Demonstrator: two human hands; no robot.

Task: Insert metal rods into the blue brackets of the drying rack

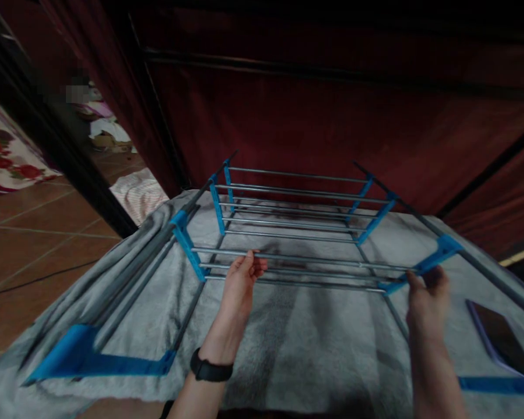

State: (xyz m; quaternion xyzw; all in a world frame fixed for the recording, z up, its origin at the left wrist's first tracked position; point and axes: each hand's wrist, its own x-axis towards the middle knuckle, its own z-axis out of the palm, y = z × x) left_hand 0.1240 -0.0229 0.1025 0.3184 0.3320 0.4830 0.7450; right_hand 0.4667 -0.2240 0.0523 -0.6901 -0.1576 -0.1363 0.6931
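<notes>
A rack of thin grey metal tubes and blue plastic brackets lies on a grey blanket (262,343). My left hand (244,276), with a black band on its wrist, has its fingers curled round a metal tube (310,258) that spans the middle of the rack. At that tube's right end, my right hand (428,297) is closed on a blue plastic bracket (441,254); its fingers are partly hidden and slightly blurred. On the opposite side another blue bracket (187,247) carries the left ends of the crossing tubes.
A phone (502,337) lies on the blanket at the right. Blue end brackets (100,364) are near the front. Behind the rack hangs dark red cloth (288,122) on a dark frame. Tiled floor (70,233) and a striped cloth (140,195) are at the left.
</notes>
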